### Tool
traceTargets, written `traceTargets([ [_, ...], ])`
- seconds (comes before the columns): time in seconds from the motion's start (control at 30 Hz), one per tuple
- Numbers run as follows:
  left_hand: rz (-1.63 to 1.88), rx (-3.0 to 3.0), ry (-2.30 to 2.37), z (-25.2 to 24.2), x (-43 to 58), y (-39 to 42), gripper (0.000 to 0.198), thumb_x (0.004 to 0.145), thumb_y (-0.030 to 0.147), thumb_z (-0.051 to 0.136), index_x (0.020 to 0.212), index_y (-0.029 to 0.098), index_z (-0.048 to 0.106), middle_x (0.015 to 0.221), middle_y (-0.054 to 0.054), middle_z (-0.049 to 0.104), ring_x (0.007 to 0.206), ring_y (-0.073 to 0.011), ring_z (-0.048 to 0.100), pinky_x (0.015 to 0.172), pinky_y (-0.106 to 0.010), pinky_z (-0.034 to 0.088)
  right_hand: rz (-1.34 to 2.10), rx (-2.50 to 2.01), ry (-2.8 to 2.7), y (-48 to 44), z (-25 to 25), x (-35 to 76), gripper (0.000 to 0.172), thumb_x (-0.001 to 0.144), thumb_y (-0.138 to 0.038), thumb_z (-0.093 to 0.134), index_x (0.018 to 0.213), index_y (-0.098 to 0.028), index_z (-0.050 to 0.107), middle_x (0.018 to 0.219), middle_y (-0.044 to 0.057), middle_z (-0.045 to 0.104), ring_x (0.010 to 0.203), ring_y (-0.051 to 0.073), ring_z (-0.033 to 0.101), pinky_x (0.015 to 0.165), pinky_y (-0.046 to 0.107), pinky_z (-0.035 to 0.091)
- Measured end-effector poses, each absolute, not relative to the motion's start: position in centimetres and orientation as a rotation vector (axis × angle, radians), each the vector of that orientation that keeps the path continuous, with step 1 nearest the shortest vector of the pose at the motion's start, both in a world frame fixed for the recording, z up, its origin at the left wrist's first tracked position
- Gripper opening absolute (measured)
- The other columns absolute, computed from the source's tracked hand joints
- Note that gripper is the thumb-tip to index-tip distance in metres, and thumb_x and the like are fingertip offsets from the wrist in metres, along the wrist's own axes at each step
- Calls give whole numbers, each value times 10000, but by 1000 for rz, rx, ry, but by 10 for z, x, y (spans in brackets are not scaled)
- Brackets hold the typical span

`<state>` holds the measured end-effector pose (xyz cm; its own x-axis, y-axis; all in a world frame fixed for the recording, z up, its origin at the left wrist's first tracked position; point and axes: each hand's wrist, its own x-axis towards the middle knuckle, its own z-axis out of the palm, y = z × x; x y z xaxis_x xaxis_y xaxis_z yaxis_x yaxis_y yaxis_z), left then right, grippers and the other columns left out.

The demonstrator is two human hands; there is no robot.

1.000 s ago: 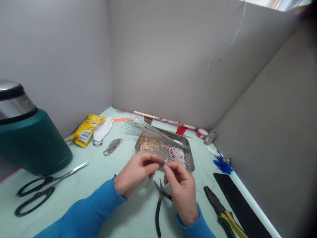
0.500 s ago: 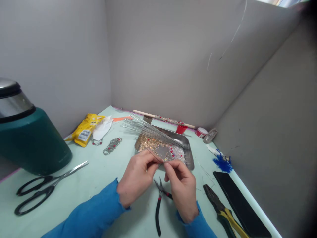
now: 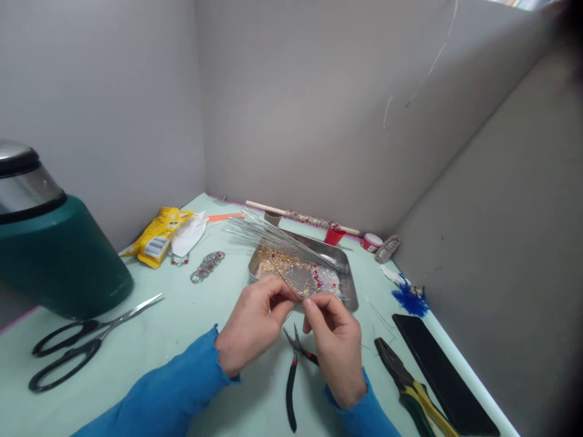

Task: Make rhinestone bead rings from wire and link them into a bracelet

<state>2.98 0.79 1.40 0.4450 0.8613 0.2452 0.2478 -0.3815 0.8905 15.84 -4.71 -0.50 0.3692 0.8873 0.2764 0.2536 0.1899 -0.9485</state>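
Observation:
My left hand point(image 3: 255, 321) and my right hand point(image 3: 336, 343) meet fingertip to fingertip just in front of the metal tray point(image 3: 353, 291). Both are closed in a pinch on a thin wire point(image 3: 288, 285), a short stretch of which slants up over the tray from the left fingers; its ends are hard to make out. Gold and clear beads point(image 3: 268, 267) with some red ones lie in the tray. A bundle of silvery wires point(image 3: 282, 240) rests across its back. Below my hands, small black-handled pliers point(image 3: 292, 376) lie spread on the table, one handle partly behind my right hand.
Scissors point(image 3: 91, 343) and a big green flask point(image 3: 54, 261) stand at left, near a yellow packet point(image 3: 161, 237) and a beaded wire piece point(image 3: 208, 267). Larger pliers point(image 3: 405, 382), a black flat bar point(image 3: 441, 370) and a blue tassel point(image 3: 410, 297) are at right. A bead-wrapped stick point(image 3: 310, 220) lies behind.
The view has shifted very slightly. My hands keep the same pinch, and the thin wire at the left fingers has tilted a little and shows farther over the tray.

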Motion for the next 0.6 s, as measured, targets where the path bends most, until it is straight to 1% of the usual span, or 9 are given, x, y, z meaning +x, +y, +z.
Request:
traceTargets([
  [0.13, 819, 1776, 907, 17, 29, 9, 97, 776, 189, 496, 819, 171, 581, 751, -12, 599, 685, -136, 543, 611, -251, 426, 650, -1357, -1111, -47, -2, 160, 133, 828, -299, 545, 750, -192, 544, 574, -47, 479, 525, 107, 459, 514, 223, 392],
  [0.27, 801, 1760, 927, 18, 29, 11, 81, 764, 197, 499, 800, 165, 565, 723, -9, 584, 664, -131, 533, 586, -241, 416, 669, -1349, -1093, -47, -1, 160, 136, 831, -298, 544, 744, -194, 537, 579, -49, 483, 534, 99, 467, 528, 214, 401],
  [0.43, 732, 1638, 933, 17, 29, 10, 115, 773, 225, 484, 851, 166, 544, 680, 23, 535, 452, -75, 458, 466, -226, 402, 691, -1340, -1156, -47, -3, 160, 146, 835, -292, 544, 731, -189, 548, 594, -49, 487, 533, 90, 449, 516, 204, 383],
  [0.6, 741, 1612, 902, 13, 30, 9, 128, 767, 218, 494, 864, 164, 556, 710, 16, 549, 421, -66, 463, 450, -224, 417, 657, -1353, -1163, -47, -5, 159, 153, 837, -301, 543, 741, -183, 560, 597, -44, 486, 531, 97, 446, 508, 215, 374],
])
